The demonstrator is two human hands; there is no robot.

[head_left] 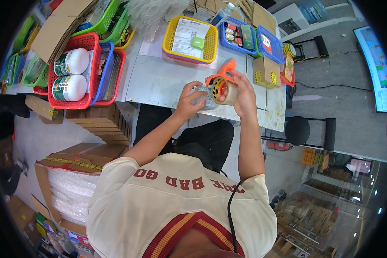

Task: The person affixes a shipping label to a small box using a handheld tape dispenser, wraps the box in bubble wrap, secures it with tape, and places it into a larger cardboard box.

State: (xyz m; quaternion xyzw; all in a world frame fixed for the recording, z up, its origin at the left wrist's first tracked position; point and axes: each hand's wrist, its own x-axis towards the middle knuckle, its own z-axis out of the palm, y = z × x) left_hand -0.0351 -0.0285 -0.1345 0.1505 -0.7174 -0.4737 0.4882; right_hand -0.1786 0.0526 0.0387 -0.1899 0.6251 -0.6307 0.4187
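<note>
My left hand (190, 101) is closed around a small bundle in clear bubble wrap (209, 101), just over the near edge of the white table (152, 79). What the wrap encloses I cannot make out. My right hand (245, 92) grips an orange tape dispenser (229, 67) carrying a wide roll of clear tape (232, 93). The dispenser is up against the right side of the bundle. Beyond my hands stands a yellow basket (167, 43) with a printed paper sheet (188, 36) and a small green packet (198, 42) in it.
Red basket (92, 71) at the left holds two white tubs (75, 62). Blue baskets (266, 45) and a brown carton (266, 71) line the table's right. Clear plastic wrap (152, 15) lies at the back. An open carton (68, 165) stands at my left, a black stool (297, 130) right.
</note>
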